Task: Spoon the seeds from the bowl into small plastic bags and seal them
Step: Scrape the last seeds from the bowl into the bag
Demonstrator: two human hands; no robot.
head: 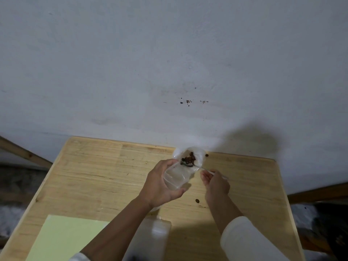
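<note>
Now | left hand [160, 187] grips clear bag [177, 178] | right hand [216, 183] pinches spoon [202, 167] | dark seeds [189, 159] clumped

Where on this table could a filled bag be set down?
The left half of the table is bare, between the far edge and the green sheet. The middle is crowded: left hand with bag, right hand with spoon, loose seed.

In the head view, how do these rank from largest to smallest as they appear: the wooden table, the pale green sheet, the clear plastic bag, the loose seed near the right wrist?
1. Light wooden table
2. Pale green sheet, nearer the camera
3. Clear plastic bag
4. Loose brown seed
</note>
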